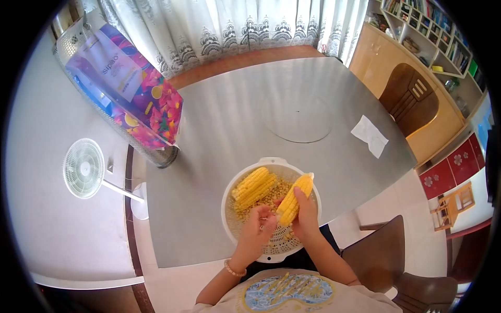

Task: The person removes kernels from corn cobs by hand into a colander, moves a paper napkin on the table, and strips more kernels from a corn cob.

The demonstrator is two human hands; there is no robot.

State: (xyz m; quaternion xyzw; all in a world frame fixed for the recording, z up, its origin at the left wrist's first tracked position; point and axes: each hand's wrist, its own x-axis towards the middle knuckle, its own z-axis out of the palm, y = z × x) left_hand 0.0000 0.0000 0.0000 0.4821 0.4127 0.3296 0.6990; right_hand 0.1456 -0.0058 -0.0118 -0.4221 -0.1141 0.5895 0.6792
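The right hand [305, 211] is closing around 1 yellow corn cob [296, 200], holding it tilted above the right side of a white colander [227, 221]. The left hand [257, 229] is curling its fingers partly shut at the cob's lower end; whether it is gripping anything is unclear. Loose kernels [269, 201] and more cobs [254, 188] are lying inside the colander. On the gray table [224, 125], a floral bag [133, 86] is showing lettering resembling "Sipao", its smaller print unreadable.
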